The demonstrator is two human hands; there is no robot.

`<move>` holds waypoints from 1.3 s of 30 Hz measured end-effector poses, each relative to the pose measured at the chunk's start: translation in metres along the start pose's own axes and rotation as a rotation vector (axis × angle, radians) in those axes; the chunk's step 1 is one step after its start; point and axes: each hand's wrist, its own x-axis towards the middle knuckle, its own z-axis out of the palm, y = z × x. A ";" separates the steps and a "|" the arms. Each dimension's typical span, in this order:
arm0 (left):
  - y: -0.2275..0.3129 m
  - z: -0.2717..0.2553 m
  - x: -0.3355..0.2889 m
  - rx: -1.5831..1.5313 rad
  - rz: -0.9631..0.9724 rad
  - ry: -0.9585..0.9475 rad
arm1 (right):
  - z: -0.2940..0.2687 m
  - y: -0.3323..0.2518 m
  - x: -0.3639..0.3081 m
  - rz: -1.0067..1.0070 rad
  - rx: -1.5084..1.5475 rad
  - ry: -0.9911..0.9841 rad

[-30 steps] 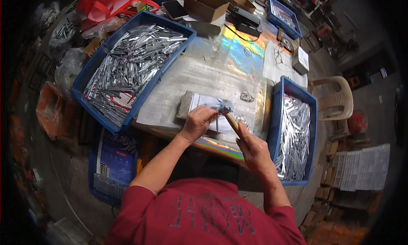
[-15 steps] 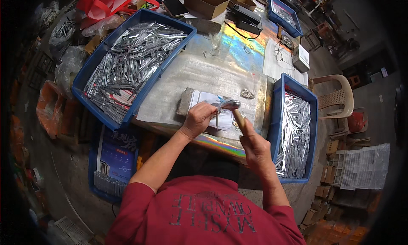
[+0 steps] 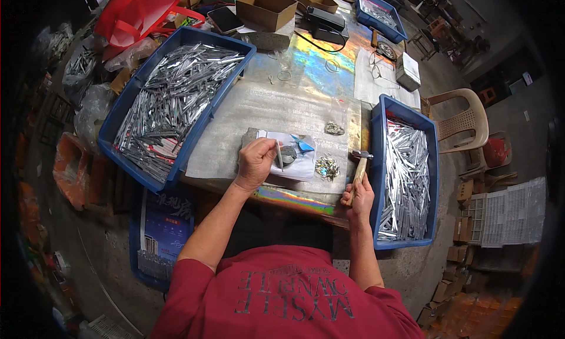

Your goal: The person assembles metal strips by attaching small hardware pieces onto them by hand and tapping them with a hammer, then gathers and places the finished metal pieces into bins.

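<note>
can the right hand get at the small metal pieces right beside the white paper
Probably yes: the pile of small metal pieces lies close to the right hand, with nothing visibly between them. The hammer in its grip would likely need putting down first, though.

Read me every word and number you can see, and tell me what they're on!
I won't copy the words out, but writing stands here:
Red shirt: large dark letters, with a smaller, blurred line.
Blue printed sheet: large pale characters; its smaller lines are too blurred to read.
Any other print is too small to tell.
</note>
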 end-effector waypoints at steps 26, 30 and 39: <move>0.065 -0.017 -0.066 -0.160 -0.278 -0.378 | 0.062 0.013 -0.070 -1.225 -0.897 -0.771; 0.068 -0.019 -0.068 -0.129 -0.211 -0.312 | 0.065 0.014 -0.074 -1.248 -0.872 -0.763; 0.059 -0.022 -0.071 -0.102 -0.058 -0.311 | 0.066 0.009 -0.085 -0.956 -0.741 -0.620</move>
